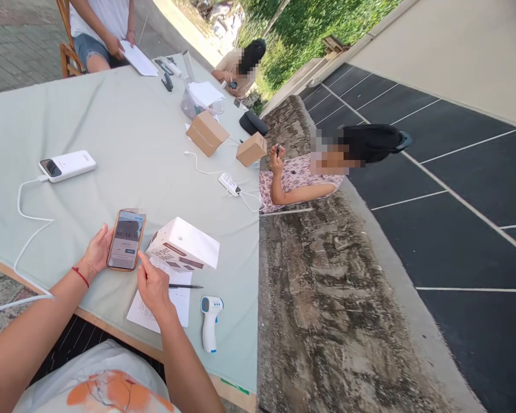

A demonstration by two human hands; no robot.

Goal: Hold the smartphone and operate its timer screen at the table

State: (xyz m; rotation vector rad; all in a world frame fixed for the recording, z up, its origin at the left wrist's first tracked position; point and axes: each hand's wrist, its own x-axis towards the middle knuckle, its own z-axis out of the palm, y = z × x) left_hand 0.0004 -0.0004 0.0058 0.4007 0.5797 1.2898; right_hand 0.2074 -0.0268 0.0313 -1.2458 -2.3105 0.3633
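A smartphone (126, 241) in an orange-brown case rests in my left hand (98, 249), whose fingers close around its left side. Its lit screen shows large timer-like digits. My right hand (155, 287) is beside the phone's lower right edge, index finger stretched toward it and the other fingers curled; whether the fingertip touches is unclear. Under that hand lies a sheet of written paper (180, 304). A dark pen (187, 286) lies across it, one end hidden by my hand. A white box (193, 241) with brown lettering stands just beyond. Right of the paper lies a white-and-blue infrared thermometer (211, 324).
A white power bank (69, 166) with a cable lies on the cloth-covered table (124, 143). Farther back are two cardboard boxes (207, 133), a power strip (229, 184), a plastic basket (191, 106) and a black case (253, 123). Three people sit around the table.
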